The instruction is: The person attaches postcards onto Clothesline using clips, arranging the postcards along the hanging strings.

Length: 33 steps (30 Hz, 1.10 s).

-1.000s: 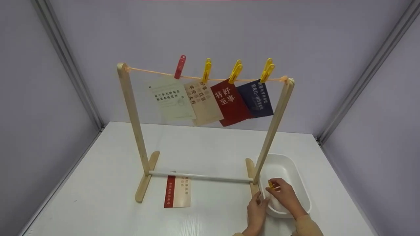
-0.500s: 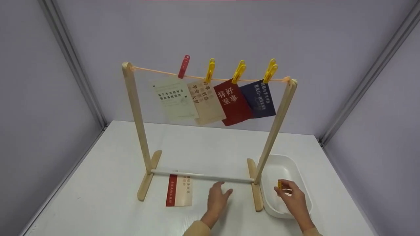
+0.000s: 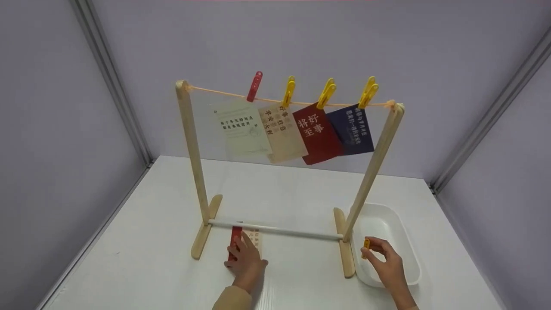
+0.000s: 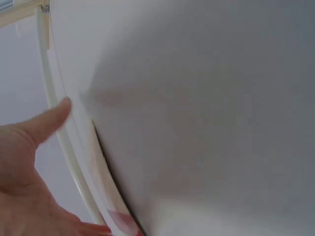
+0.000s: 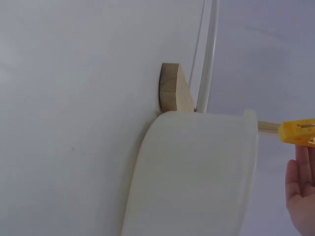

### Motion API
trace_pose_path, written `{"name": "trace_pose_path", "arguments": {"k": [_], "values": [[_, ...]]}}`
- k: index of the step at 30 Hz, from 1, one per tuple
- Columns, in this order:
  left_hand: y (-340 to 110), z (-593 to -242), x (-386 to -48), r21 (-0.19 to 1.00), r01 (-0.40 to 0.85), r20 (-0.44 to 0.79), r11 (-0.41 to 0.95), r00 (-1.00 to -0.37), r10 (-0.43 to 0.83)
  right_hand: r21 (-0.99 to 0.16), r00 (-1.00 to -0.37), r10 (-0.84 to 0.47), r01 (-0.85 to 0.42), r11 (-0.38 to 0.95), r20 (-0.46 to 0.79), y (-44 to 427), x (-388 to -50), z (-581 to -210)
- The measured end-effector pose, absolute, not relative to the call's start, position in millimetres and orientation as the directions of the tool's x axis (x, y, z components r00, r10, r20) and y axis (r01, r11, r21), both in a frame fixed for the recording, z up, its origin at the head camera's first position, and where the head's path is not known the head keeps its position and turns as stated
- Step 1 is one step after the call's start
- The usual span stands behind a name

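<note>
My left hand [image 3: 248,261] is spread over a red and cream card [image 3: 255,237] that lies on the table under the rack's white crossbar. In the left wrist view the thumb [image 4: 51,119] is held out straight beside the card [image 4: 109,184]. Whether the fingers touch the card cannot be made out. My right hand [image 3: 388,262] pinches a yellow clothespin [image 3: 366,247] between thumb and fingers, above the near left part of the white tub [image 3: 414,258]. The same clothespin [image 5: 297,131] shows at the right edge of the right wrist view.
A wooden rack [image 3: 196,168] carries an orange string [image 3: 219,92]. From it hang several cards, such as a red card [image 3: 318,133], a navy card [image 3: 354,131] and a pale green card [image 3: 241,129]. One red clothespin [image 3: 255,87] and yellow clothespins [image 3: 326,94] hold them.
My left hand has left the tub's side and moved left across the table to the card. My right hand keeps the yellow clothespin. The head view has shifted slightly.
</note>
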State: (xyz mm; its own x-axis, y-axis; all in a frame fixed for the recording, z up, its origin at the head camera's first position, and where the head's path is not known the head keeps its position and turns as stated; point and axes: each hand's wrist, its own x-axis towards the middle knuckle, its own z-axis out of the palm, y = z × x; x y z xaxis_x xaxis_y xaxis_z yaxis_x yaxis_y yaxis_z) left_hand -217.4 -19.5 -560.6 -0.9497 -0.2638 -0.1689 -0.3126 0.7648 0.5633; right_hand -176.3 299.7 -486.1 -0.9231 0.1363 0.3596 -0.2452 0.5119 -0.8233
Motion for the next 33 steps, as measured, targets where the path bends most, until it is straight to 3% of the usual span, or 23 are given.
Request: {"name": "trace_pose_path", "arguments": {"k": [7,17,24,28,33], "values": [[-23,-561,-218,0.54,-0.302,-0.113,0.786,-0.951,-0.288,-0.839,-0.931,0.131,-0.239,0.489,0.341,287,-167,-463],[-57,-561,-210,0.594,-0.335,-0.081,0.731,-0.929,-0.36,-0.854,-0.937,0.15,-0.213,0.474,0.317,292,-164,-464],[-97,-564,-194,0.859,-0.339,-0.161,0.383,-0.89,-0.426,-0.858,-0.93,0.138,-0.247,0.451,0.341,308,-173,-486],[-114,-564,-182,0.897,-0.351,-0.247,0.27,-0.902,-0.354,-0.854,-0.926,0.147,-0.249,0.457,0.349,317,-180,-496],[-128,-564,-169,0.892,-0.408,-0.344,0.196,-0.893,-0.291,-0.875,-0.952,0.182,-0.138,0.464,0.246,323,-182,-495]]}}
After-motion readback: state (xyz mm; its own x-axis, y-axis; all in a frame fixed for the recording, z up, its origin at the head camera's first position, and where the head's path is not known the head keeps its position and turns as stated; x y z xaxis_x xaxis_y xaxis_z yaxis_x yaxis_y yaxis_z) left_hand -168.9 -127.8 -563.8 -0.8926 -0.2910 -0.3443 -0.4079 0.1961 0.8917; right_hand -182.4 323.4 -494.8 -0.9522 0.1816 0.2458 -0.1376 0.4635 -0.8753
